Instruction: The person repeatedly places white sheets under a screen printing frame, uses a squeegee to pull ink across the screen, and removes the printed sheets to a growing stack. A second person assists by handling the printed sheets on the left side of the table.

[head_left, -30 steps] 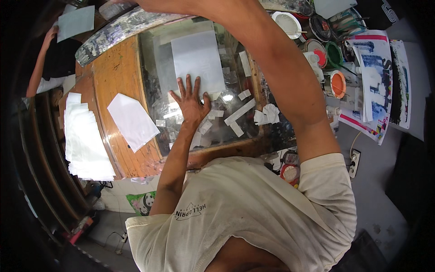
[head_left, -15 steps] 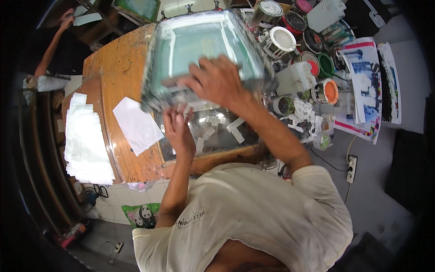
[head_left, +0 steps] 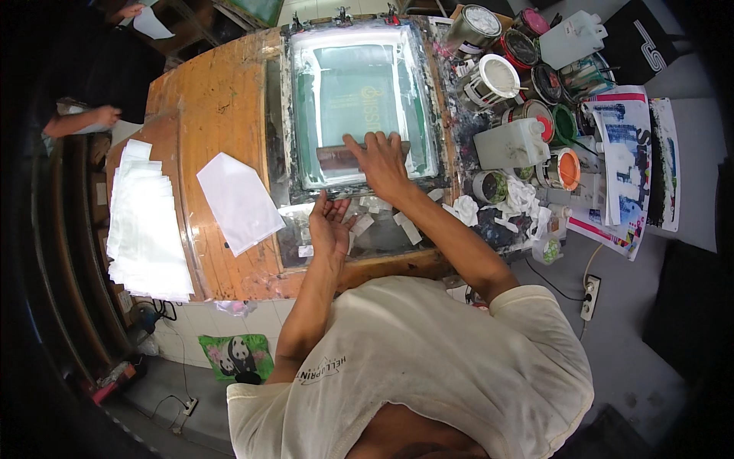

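A screen printing frame (head_left: 437, 115) with a green mesh lies on the table in front of me, its far edge at metal clamps. My right hand (head_left: 382, 166) grips a squeegee (head_left: 336, 157) with a brown handle, resting across the near part of the mesh. Below the frame's near edge is my left hand (head_left: 332, 226), palm up with fingers apart and fingertips at that edge. I cannot tell whether they bear any of its weight. Pale tape pieces (head_left: 407, 227) dot the dark board beside it. A white pointed-end sheet (head_left: 238, 203) lies to the left.
White sheets (head_left: 145, 229) are stacked at the table's left. Paint cans (head_left: 495, 79), a plastic jug (head_left: 511, 144) and crumpled white rags (head_left: 527, 203) crowd the right side. Printed sheets (head_left: 623, 164) hang beyond them. At the far left, another person's hand (head_left: 108, 115) shows.
The frame's near edge has come down from a raised, blurred position, and the frame now lies flatter. My left hand has turned palm up with fingers apart. The other person's arm has shifted.
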Demonstrator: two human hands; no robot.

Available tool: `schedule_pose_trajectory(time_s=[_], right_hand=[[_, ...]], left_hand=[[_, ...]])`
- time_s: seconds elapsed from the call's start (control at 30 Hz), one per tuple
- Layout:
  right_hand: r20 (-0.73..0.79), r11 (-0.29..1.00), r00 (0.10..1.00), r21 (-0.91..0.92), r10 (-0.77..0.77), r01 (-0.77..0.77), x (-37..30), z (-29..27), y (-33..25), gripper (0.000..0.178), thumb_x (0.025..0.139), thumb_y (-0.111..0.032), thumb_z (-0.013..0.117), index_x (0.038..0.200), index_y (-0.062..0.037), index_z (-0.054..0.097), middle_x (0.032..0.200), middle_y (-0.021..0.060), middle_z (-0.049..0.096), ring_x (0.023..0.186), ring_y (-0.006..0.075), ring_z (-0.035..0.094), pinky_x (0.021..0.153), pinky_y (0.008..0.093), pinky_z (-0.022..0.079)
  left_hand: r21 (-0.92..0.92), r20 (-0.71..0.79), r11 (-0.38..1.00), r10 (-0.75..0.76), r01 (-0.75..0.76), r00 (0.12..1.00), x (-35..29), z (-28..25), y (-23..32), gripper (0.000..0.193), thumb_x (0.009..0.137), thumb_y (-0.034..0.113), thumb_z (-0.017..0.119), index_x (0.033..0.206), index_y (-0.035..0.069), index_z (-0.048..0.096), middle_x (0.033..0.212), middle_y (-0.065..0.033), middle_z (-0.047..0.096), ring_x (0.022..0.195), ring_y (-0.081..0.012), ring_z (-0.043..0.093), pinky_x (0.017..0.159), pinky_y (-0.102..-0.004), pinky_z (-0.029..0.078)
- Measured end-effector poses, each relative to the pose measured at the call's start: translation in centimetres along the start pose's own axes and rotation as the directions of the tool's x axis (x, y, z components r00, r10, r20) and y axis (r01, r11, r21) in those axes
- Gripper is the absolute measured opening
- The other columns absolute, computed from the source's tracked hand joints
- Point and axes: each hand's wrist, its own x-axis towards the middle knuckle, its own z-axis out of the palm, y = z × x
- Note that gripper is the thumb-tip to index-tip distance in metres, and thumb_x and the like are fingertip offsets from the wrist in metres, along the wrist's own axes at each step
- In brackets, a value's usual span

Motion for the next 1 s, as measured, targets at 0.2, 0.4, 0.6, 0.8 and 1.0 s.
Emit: schedule_pose_trajectory(time_s=[0.2, 0.4, 0.6, 0.8, 1.0], right_hand=[[-0.08, 0.998, 0.996, -0.051, -0.028, 0.024, 0.9, 2.8, 1.1, 0.064, 0.083, 0.002, 0.066, 0.145, -0.0125, 0.052, 0.101, 0.0105, 0.055, 0.106, 0.0281, 0.056, 0.107, 0.0687, 0.027], [-0.196, 0.994, 0.98, -0.099, 0.022, -0.042, 10.4, 5.2, 6.9, 0.058, 0.085, -0.004, 0.067, 0.14, -0.0197, 0.059, 0.101, 0.006, 0.059, 0.108, 0.0255, 0.059, 0.112, 0.0802, 0.013], [-0.163, 0.994, 0.984, -0.081, 0.066, -0.08, 19.5, 4.8, 11.9, 0.057, 0.085, -0.004, 0.068, 0.138, -0.0188, 0.057, 0.106, 0.0108, 0.065, 0.111, 0.0289, 0.06, 0.107, 0.0713, 0.026], [0.138, 0.992, 0.989, 0.103, 0.059, -0.073, 12.1, -0.2, 8.6, 0.059, 0.083, -0.008, 0.075, 0.137, -0.0226, 0.056, 0.107, 0.0127, 0.065, 0.111, 0.0332, 0.061, 0.092, 0.0531, 0.038], [-0.011, 0.999, 1.0, 0.017, -0.028, 0.028, 0.7, -7.0, -0.3, 0.065, 0.088, -0.007, 0.07, 0.15, -0.0186, 0.053, 0.098, 0.0082, 0.056, 0.098, 0.0273, 0.055, 0.094, 0.0497, 0.035]], left_hand=[[0.019, -0.049, 1.0, -0.004, 0.005, 0.999, 0.9, 0.1, 0.1, 0.04, 0.098, 0.043, 0.067, 0.113, 0.009, 0.054, 0.115, -0.0093, 0.052, 0.121, -0.0259, 0.054, 0.106, -0.0549, 0.034], [0.064, -0.054, 0.998, 0.008, -0.005, 0.999, -0.3, 1.1, 0.3, 0.038, 0.098, 0.043, 0.067, 0.112, 0.01, 0.057, 0.111, -0.0074, 0.052, 0.12, -0.0247, 0.054, 0.098, -0.0496, 0.036], [0.066, -0.076, 0.998, 0.012, -0.007, 0.997, -0.7, 1.3, 0.5, 0.035, 0.097, 0.044, 0.069, 0.107, 0.012, 0.059, 0.105, -0.0044, 0.054, 0.109, -0.022, 0.056, 0.089, -0.0461, 0.041], [0.059, -0.027, 0.998, 0.017, -0.015, 0.999, -1.1, 0.8, 0.8, 0.033, 0.097, 0.043, 0.071, 0.104, 0.013, 0.058, 0.1, -0.0028, 0.059, 0.102, -0.0198, 0.059, 0.084, -0.0425, 0.044], [0.018, 0.136, 0.993, 0.11, -0.113, 0.985, -3.8, 2.0, 3.3, 0.02, 0.098, 0.027, 0.071, 0.101, 0.01, 0.06, 0.091, -0.0051, 0.067, 0.097, -0.0239, 0.069, 0.093, -0.0459, 0.052]])
